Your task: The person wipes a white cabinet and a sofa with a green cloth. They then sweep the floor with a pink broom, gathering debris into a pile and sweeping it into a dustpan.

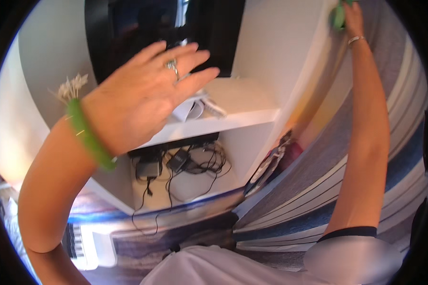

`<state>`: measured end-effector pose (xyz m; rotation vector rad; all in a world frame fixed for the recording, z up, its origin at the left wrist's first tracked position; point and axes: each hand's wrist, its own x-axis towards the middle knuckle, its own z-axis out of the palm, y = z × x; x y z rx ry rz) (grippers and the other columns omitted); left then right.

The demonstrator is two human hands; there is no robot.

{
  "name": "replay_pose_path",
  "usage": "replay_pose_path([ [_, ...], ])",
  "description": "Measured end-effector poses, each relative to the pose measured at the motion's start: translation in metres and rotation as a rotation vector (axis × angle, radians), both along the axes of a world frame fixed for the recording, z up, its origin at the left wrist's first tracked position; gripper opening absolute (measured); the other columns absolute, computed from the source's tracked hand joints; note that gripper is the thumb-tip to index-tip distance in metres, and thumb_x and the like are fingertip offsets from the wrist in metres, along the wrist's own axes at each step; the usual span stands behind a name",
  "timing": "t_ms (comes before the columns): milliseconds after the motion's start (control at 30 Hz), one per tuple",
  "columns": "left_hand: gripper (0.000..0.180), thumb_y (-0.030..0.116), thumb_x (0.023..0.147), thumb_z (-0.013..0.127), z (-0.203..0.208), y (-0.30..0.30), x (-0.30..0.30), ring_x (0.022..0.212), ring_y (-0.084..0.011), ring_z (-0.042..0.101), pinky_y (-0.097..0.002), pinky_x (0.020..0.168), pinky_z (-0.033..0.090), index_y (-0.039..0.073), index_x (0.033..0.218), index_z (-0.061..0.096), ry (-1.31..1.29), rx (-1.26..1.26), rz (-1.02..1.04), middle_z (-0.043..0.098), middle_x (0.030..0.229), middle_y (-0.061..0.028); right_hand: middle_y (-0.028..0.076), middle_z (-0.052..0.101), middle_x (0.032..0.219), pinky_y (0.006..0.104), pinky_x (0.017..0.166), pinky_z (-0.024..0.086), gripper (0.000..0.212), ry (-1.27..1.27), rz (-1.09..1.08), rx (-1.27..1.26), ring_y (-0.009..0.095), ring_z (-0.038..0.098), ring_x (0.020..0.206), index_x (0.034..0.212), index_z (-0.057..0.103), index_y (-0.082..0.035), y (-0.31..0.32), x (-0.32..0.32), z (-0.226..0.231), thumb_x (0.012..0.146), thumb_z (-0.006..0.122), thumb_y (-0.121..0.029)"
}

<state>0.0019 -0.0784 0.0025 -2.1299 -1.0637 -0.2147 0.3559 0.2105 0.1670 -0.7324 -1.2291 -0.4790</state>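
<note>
My left hand (145, 92) is raised in front of the white shelf unit, its fingers stretched out and slightly spread, with nothing seen in it. It wears a ring, and a green bangle (89, 140) circles the wrist. Up at the far right, my right hand (355, 21) is closed around a green object (337, 18) against the edge of the unit beside the striped curtain. The object's exact kind is unclear, as the fingers and picture rim hide part of it. Behind my left hand stands a dark television screen (218, 35).
Black cables and adapters (178, 161) lie tangled in the lower compartment. White items (194, 109) sit on the shelf (257, 107) above. A striped curtain (314, 185) hangs along the right. Dried white flowers (71, 85) show near my left wrist.
</note>
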Motion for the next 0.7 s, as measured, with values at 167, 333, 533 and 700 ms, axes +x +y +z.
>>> replay_pose_path([
  [167, 0.041, 0.005, 0.064, 0.063, -0.036, -0.077, 0.000, 0.101, -0.0340, 0.054, -0.0404, 0.084, 0.045, -0.002, 0.104, 0.057, -0.474, -0.153, -0.275, 0.056, 0.106, -0.0195, 0.014, 0.058, 0.095, 0.0338, 0.071, 0.042, 0.030, 0.030, -0.158, -0.032, 0.023, 0.053, 0.081, 0.097, 0.058, 0.001, 0.074, 0.069, -0.048, 0.076, 0.060, -0.019],
  [333, 0.029, 0.000, 0.065, 0.063, -0.192, -0.103, -0.042, 0.087, -0.0309, 0.059, -0.0367, 0.075, 0.047, -0.005, 0.094, 0.059, -0.995, -0.461, -0.264, 0.059, 0.091, -0.0177, 0.011, 0.060, 0.099, 0.0301, 0.072, 0.045, 0.042, 0.170, -0.011, -0.139, 0.019, 0.056, 0.083, 0.105, 0.057, 0.004, 0.089, 0.126, -0.196, 0.074, 0.067, -0.023],
  [533, 0.030, 0.005, 0.074, 0.059, -0.396, -0.108, -0.099, 0.086, -0.0381, 0.054, -0.0411, 0.074, 0.045, 0.001, 0.103, 0.053, -0.983, -0.491, 0.424, 0.056, 0.094, -0.0186, 0.012, 0.059, 0.100, 0.0285, 0.064, 0.049, 0.034, 0.359, 0.355, -0.316, 0.019, 0.057, 0.077, 0.111, 0.051, 0.004, -0.104, -0.022, -0.306, 0.083, 0.055, -0.016],
  [700, 0.033, 0.008, 0.073, 0.060, -0.444, -0.122, -0.095, 0.091, -0.0394, 0.050, -0.0430, 0.078, 0.041, 0.000, 0.103, 0.048, -1.219, -0.336, 0.674, 0.049, 0.100, -0.0204, 0.012, 0.048, 0.118, 0.0364, 0.088, 0.040, 0.036, 0.933, 1.230, -0.818, 0.022, 0.048, 0.104, 0.121, 0.043, -0.001, -0.239, -0.156, -0.474, 0.087, 0.052, -0.010],
])
